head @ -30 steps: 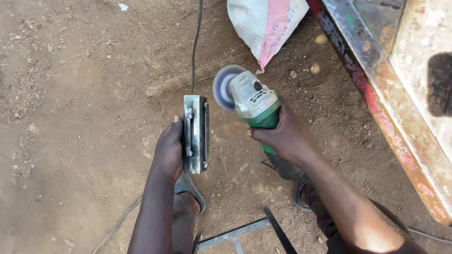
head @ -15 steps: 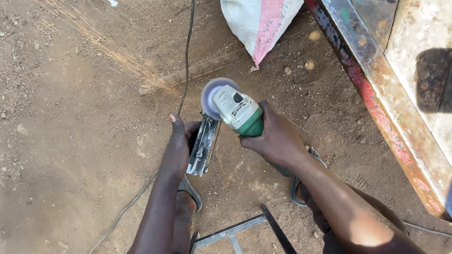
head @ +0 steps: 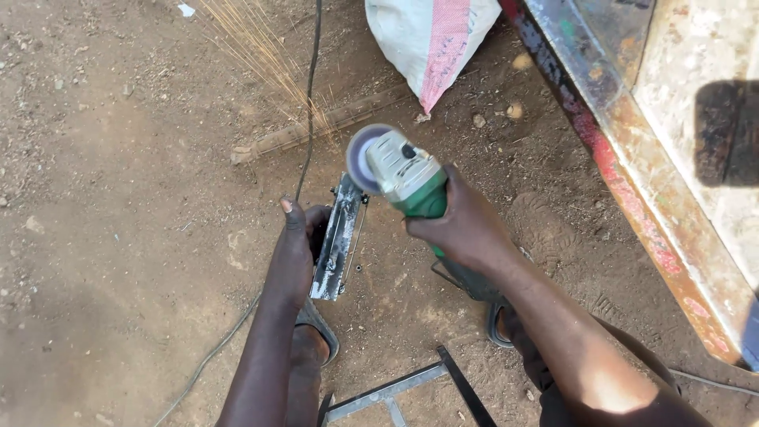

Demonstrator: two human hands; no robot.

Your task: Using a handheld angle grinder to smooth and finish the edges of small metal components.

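Head view: my left hand [head: 299, 245] is closed around a flat grey steel bracket piece [head: 338, 237], held upright on the dirt. My right hand [head: 462, 229] is wrapped tight on the green-bodied angle grinder [head: 403, 175]. A second ago the disc stood clear of the metal; now it bites the bracket's top end and orange sparks [head: 261, 59] stream off, so grinding is underway. Black power cable [head: 310, 95] runs behind.
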